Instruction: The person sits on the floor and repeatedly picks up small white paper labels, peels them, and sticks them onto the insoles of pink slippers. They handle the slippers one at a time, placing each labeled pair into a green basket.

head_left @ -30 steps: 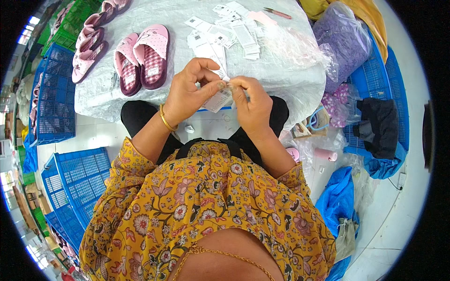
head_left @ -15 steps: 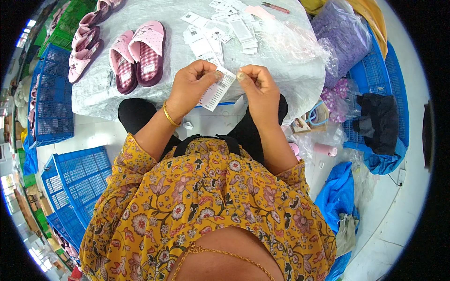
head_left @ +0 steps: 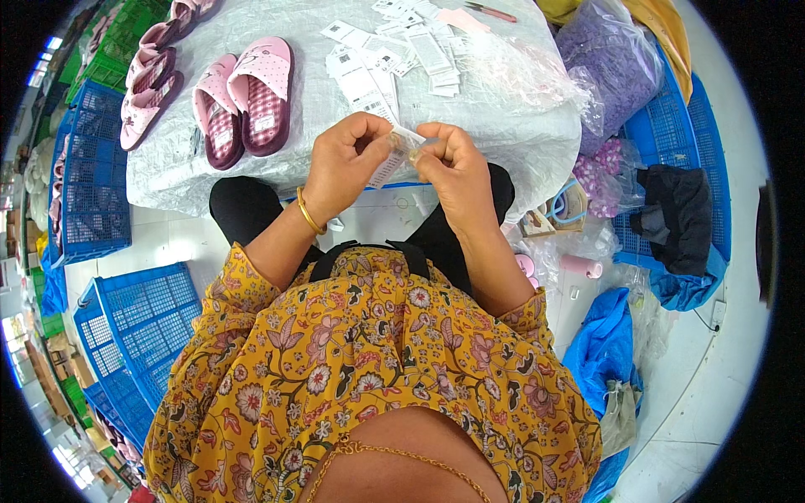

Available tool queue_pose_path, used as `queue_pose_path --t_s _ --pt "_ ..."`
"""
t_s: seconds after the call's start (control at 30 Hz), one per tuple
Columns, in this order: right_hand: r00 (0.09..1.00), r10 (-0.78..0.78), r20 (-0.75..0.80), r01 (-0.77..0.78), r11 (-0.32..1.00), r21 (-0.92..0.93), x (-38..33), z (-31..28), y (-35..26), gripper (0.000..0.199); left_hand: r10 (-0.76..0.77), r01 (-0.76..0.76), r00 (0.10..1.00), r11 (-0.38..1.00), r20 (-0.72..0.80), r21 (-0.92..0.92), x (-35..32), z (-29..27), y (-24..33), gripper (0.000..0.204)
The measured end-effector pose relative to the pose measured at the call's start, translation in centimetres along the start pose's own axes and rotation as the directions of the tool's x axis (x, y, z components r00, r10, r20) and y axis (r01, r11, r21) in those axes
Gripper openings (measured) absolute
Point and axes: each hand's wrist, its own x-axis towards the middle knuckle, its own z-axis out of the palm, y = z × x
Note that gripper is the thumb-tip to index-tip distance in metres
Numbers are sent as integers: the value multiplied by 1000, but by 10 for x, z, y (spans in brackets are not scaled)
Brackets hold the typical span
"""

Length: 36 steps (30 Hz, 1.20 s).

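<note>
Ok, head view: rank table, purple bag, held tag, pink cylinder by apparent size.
1. Table
2. Purple bag
Unranked, smallest: held tag and pink cylinder; they look alike, and fingers partly hide the tag.

Two hands (head_left: 344, 163), one held tag (head_left: 385, 173), one bangle (head_left: 307, 212)

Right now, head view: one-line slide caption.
Left hand pinching a white tag, right hand at its edge, before a covered table with pink slippers and loose labels.
</note>
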Motion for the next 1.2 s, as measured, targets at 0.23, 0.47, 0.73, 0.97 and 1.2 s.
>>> queue_pose_path --t_s 0.23,0.47,0.73,0.97,1.2 --pt "999 36 15 -37 997 65 2 1 4 27 540 -540 830 717 140 441 0 -4 1 8" --pt "995 29 94 -27 999 -26 -5 -3 12 17 -109 129 978 986 180 -104 -6 -5 -4 11" --pt "966 -191 174 240 912 -334 -8 -12 12 14 -122 90 962 986 243 140 -3 -12 1 12" --pt "926 -352 136 376 840 -390 -3 -13 6 13 -107 87 953 993 282 84 7 -5 12 16" --pt "975 -202 89 218 941 -259 -2 -15 14 12 187 -137 982 785 -21 604 94 -24 -18 26"
